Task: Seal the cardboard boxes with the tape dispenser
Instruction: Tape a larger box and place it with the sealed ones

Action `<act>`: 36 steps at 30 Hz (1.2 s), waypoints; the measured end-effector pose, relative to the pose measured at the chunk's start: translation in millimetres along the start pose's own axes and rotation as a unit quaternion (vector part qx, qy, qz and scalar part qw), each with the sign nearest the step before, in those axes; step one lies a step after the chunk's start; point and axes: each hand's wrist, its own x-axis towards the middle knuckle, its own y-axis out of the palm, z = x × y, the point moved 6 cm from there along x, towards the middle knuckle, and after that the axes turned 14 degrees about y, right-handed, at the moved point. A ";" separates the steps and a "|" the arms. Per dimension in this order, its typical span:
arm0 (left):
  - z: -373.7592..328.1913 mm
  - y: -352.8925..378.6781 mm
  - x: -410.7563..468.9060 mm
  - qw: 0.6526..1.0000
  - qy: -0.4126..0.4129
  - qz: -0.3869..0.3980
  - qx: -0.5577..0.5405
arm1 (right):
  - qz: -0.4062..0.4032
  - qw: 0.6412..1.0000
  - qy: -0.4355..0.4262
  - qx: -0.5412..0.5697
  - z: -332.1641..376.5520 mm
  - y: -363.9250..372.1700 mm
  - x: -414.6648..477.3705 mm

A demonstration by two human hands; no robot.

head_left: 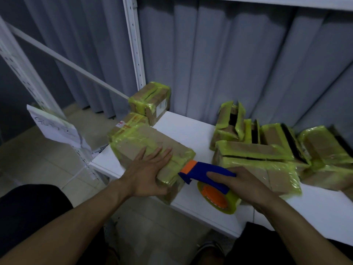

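Note:
A cardboard box (139,142) wrapped in yellow-green tape lies on the white shelf (191,129), hanging a little over the front edge. My left hand (150,169) rests flat on its top, fingers spread. My right hand (246,186) grips a blue and orange tape dispenser (206,173) carrying a yellow-green tape roll (219,199). The dispenser's orange front end touches the box's right end, where tape runs onto the top.
Two taped boxes (150,100) are stacked at the back left by a white upright (134,43). Several taped boxes (267,150), some with open flaps, crowd the right of the shelf. A grey curtain hangs behind. A paper sheet (55,127) hangs on the left rack.

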 end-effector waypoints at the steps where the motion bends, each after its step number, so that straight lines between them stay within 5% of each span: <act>1: -5.5 1.4 1.0 1.000 0.011 0.001 -0.005 | 0.010 1.000 0.005 -0.001 -0.4 1.9 -0.4; 10: -16.9 5.6 5.1 0.999 0.020 -0.021 -0.032 | 0.060 0.993 0.073 -0.064 -11.9 31.8 -2.1; 16: -7.8 16.6 9.6 0.999 0.040 -0.020 0.013 | 0.018 0.989 0.047 -0.140 -11.8 36.1 -7.9; 36: -2.7 12.1 13.8 0.998 0.040 0.021 -0.040 | 0.054 0.993 0.054 -0.091 -61.7 24.3 -46.7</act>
